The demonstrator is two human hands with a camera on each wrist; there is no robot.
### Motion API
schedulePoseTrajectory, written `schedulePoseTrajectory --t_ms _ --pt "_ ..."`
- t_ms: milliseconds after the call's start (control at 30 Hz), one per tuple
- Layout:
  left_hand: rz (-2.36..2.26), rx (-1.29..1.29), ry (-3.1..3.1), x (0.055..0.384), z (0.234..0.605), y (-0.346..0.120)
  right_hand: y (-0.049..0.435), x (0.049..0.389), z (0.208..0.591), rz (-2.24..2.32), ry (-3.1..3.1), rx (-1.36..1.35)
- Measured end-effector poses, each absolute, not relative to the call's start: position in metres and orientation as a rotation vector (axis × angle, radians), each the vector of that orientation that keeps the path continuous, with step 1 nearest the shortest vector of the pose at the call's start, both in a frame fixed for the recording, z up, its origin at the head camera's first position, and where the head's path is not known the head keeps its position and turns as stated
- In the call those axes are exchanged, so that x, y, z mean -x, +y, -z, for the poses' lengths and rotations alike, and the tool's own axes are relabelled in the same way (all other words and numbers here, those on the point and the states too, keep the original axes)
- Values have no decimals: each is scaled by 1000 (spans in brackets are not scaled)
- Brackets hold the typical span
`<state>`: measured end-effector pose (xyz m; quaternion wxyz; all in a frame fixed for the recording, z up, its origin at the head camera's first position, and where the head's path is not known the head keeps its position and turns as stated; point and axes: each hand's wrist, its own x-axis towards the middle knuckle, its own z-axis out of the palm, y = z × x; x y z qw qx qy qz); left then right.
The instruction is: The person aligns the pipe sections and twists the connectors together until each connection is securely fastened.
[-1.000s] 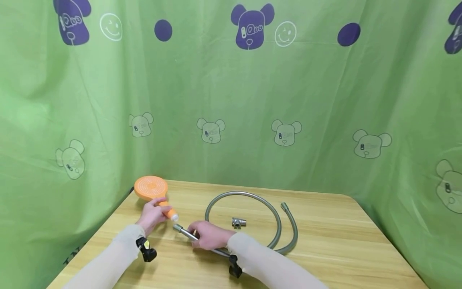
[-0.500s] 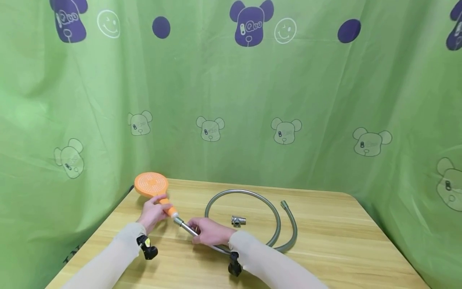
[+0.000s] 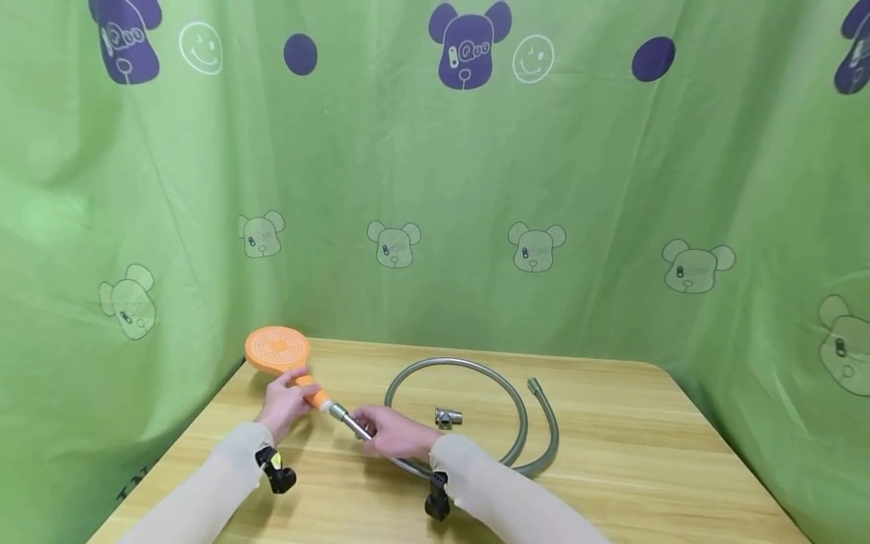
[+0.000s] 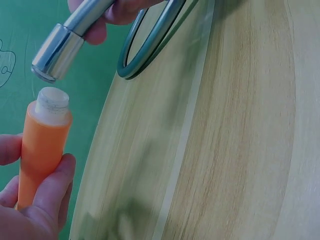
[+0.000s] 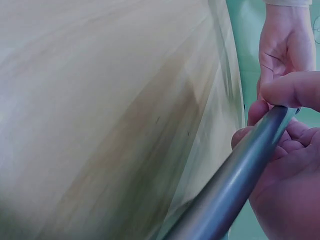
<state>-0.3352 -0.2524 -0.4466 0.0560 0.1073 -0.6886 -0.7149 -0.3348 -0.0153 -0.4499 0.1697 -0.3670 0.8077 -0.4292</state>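
Observation:
An orange shower head (image 3: 277, 350) is gripped by its handle in my left hand (image 3: 282, 405), its round face up at the table's far left. The handle's pale threaded end (image 4: 52, 100) points at the metal connector (image 4: 57, 52) of a grey shower hose (image 3: 359, 428). A narrow gap separates the two in the left wrist view; in the head view they line up end to end. Just behind the connector, my right hand (image 3: 396, 434) pinches the hose between thumb and fingers. The right wrist view shows the hose (image 5: 235, 175) running through that hand's grip.
The rest of the hose loops over the wooden table (image 3: 625, 446), its other connector (image 3: 534, 386) lying at the right. Inside the loop lies a small metal valve fitting (image 3: 446, 418). A green curtain (image 3: 462, 302) hangs behind and at both sides.
The hose connector and the shower head's threaded end, clearly apart one second ago, have come together in the head view. The shower head has shifted slightly left.

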Motion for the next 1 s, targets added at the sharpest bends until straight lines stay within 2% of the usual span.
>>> schedulePoseTrajectory --t_ms 533,1000 --pt "2154 -351 -2091 337 443 -250 -24 336 442 1476 2229 857" --pt "2132 -360 -2107 337 441 -251 -31 341 447 1466 2284 848"
